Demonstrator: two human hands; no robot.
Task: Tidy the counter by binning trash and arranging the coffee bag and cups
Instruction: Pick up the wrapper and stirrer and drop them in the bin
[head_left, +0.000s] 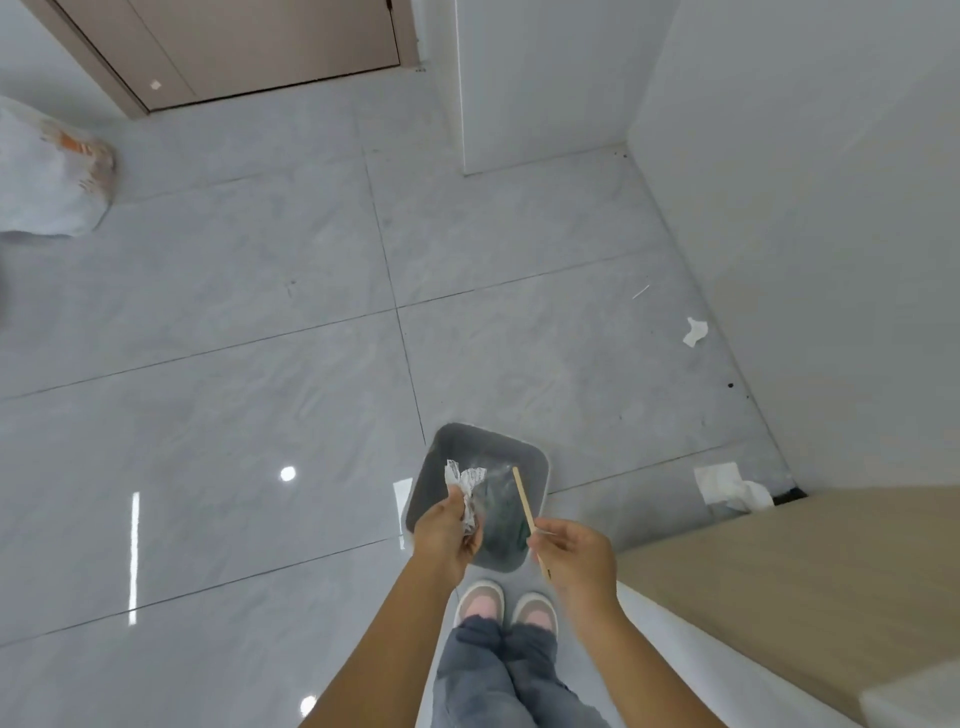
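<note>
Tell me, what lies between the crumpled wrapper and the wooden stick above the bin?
Nothing is held between the crumpled wrapper and the wooden stick; the head view shows only the open bin with dark trash inside below that gap.

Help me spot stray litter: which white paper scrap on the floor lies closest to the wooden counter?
The larger crumpled tissue, lying right beside the counter corner. The smaller scrap sits farther away along the wall.

Two hands are seen: the left hand (448, 525) and right hand (571, 551). One bin (535, 467), one crumpled wrapper (464, 486), one wooden stick (523, 498) and two paper scraps (694, 332) (730, 484) are counted on the floor (234, 322).
</note>
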